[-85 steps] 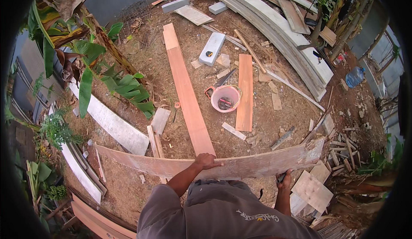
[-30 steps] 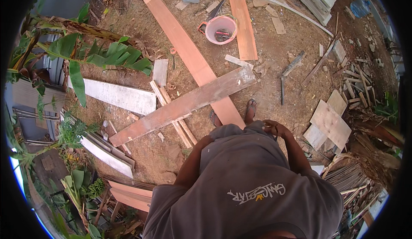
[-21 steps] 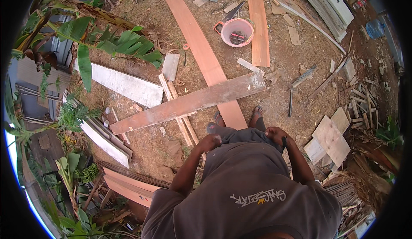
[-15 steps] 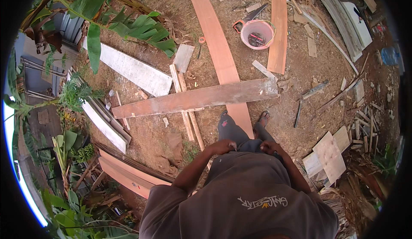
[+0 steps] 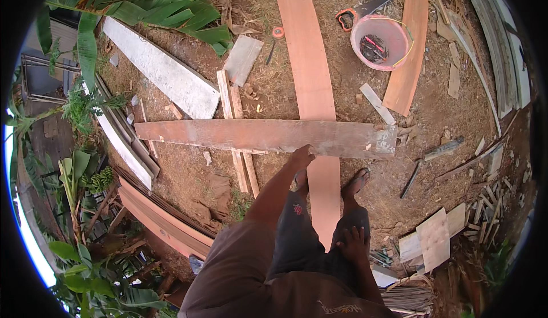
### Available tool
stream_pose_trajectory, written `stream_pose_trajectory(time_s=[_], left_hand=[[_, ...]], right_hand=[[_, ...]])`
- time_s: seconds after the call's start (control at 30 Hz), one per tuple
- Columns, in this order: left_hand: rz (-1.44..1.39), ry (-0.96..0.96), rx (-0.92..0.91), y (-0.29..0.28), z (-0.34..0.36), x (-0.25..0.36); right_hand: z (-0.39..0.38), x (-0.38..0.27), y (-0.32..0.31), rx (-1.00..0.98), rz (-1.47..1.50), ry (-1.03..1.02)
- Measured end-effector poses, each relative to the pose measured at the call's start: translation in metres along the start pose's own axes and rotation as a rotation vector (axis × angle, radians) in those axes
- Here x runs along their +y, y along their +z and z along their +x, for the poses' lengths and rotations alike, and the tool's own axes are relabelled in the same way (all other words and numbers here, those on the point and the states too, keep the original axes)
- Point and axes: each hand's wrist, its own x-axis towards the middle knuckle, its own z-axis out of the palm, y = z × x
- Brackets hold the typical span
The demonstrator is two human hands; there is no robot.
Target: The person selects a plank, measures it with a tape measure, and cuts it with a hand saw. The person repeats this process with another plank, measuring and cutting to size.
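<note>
A long, weathered reddish-brown board [image 5: 240, 135] lies crosswise in front of me. It rests over a lighter pinkish plank [image 5: 311, 49] that runs away from me between my feet, and over two narrow battens [image 5: 246, 147] at the left. My left hand [image 5: 302, 155] reaches down to the weathered board's near edge, its fingers bent together there; the fingertips are partly hidden. Open and spread, my right hand [image 5: 355, 244] lies on my right thigh and holds nothing.
A pink bucket [image 5: 401, 34] with dark items inside stands at the far right, beside a handsaw [image 5: 374, 8] and another plank [image 5: 412, 61]. A tape measure [image 5: 278, 32] sits left of the long plank. Further left are a white board [image 5: 165, 69] and banana leaves [image 5: 177, 9].
I have bent forward and the view has come closer to the boards. My left hand has gone from my waist to the weathered board's edge; my right has moved onto my thigh.
</note>
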Motion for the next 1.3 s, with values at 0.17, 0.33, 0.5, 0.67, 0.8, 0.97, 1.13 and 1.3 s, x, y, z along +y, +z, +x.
stream_pose_trajectory(time_s=[0.17, 0.33, 0.5, 0.67, 0.8, 0.97, 1.13, 1.3], left_hand=[[0.188, 0.102, 0.275, -0.055, 0.183, 0.004], [0.367, 0.229, 0.684, -0.112, 0.338, 0.048], [0.507, 0.007, 1.009, -0.128, 0.437, 0.046], [0.567, 0.037, 1.049, -0.129, 0.46, 0.03], [0.526, 0.001, 0.959, -0.134, 0.449, 0.043], [0.544, -0.033, 0.91, -0.139, 0.444, 0.05], [0.56, -0.036, 0.91, -0.136, 0.448, 0.044], [0.527, -0.01, 0.916, -0.138, 0.446, 0.044]], right_hand=[[0.099, 0.027, -0.033, 0.162, 0.25, 0.169], [0.22, 0.046, -0.104, 0.287, 0.403, 0.137], [0.38, 0.01, -0.194, 0.335, 0.414, -0.093], [0.572, -0.061, -0.289, 0.439, 0.569, -0.37], [0.711, -0.122, -0.381, 0.716, 0.314, -0.395], [0.813, -0.162, -0.463, 0.838, 0.309, -0.218], [0.904, -0.143, -0.48, 1.064, 0.049, -0.061], [0.934, -0.126, -0.479, 0.946, -0.169, 0.258]])
